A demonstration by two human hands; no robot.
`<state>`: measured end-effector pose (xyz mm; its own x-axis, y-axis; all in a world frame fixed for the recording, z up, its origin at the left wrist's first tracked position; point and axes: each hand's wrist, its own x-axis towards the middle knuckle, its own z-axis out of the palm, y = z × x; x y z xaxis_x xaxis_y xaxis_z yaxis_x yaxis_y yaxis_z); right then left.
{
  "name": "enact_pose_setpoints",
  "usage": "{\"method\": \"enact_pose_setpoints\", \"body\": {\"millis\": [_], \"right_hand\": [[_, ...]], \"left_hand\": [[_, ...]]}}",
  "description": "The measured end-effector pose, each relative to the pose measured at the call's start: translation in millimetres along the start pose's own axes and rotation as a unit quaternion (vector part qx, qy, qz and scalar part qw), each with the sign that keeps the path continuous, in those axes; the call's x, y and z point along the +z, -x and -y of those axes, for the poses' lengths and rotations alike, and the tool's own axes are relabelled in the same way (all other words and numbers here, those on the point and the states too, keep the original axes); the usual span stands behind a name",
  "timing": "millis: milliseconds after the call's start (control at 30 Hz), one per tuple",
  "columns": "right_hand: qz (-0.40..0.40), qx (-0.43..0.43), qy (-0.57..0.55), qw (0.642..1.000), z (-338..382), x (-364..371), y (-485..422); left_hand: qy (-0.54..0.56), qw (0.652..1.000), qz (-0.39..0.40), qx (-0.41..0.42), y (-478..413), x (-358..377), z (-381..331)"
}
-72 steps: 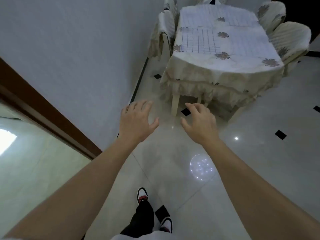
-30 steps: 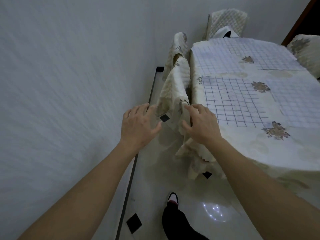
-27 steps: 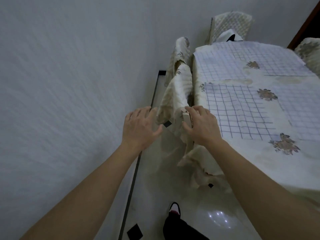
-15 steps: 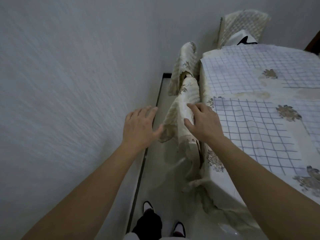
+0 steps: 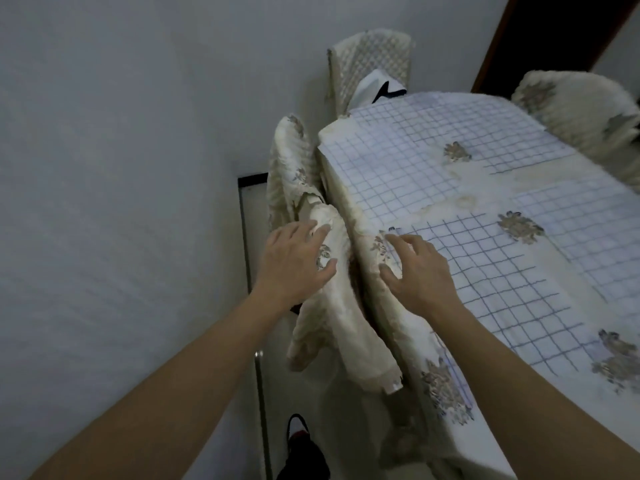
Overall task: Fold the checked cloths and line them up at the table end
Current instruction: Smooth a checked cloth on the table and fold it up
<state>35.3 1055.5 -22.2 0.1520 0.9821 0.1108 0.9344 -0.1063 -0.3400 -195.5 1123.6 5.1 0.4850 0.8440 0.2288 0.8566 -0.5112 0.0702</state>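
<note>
Several white checked cloths lie spread flat on the table: one near me, one at the far end, one at the right. The table wears a cream cover with flower patches. My left hand hovers with spread fingers over the cream-covered back of the nearest chair. My right hand reaches with spread fingers over the table's left edge, at the near cloth's corner. Neither hand holds anything.
A white wall runs close along the left, leaving a narrow floor strip beside the table. A second covered chair stands further along that side, another at the far end, one at the far right. My foot is below.
I have walked up along the table's left side and now stand closer. Both hands moved forward, the left over the chair back, the right onto the table edge.
</note>
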Motion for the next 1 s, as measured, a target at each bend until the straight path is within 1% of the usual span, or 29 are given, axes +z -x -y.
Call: {"method": "enact_pose_setpoints", "body": {"millis": [100,167,200,267,367,533,600,700,867,1000], "right_hand": [[-0.021,0.063,0.014,0.998,-14,-2,-12],[-0.024,0.102,0.022,0.994,-25,-4,-11],[-0.018,0.118,0.029,0.992,-30,-4,-8],[-0.010,0.182,0.041,0.982,-48,-5,6],[-0.024,0.247,0.050,0.968,-69,-7,29],[-0.035,0.312,0.056,0.948,-98,0,58],[-0.027,0.334,0.044,0.941,-107,7,66],[-0.008,0.354,0.024,0.935,-117,22,70],[0.032,0.389,-0.006,0.921,-120,52,87],[0.022,0.408,-0.019,0.913,-114,70,91]], "left_hand": [[0.008,0.998,0.006,0.066,-50,16,13],[0.013,0.994,0.008,0.110,-80,28,8],[0.020,0.992,0.010,0.128,-89,33,3],[0.045,0.981,0.026,0.186,-110,47,-18],[0.056,0.960,0.052,0.269,-135,67,-51],[0.069,0.938,0.111,0.322,-163,97,-90],[0.066,0.926,0.130,0.348,-170,111,-99],[0.051,0.902,0.152,0.402,-181,131,-108],[0.038,0.847,0.194,0.493,-178,157,-118],[0.049,0.803,0.209,0.555,-182,177,-121]]}}
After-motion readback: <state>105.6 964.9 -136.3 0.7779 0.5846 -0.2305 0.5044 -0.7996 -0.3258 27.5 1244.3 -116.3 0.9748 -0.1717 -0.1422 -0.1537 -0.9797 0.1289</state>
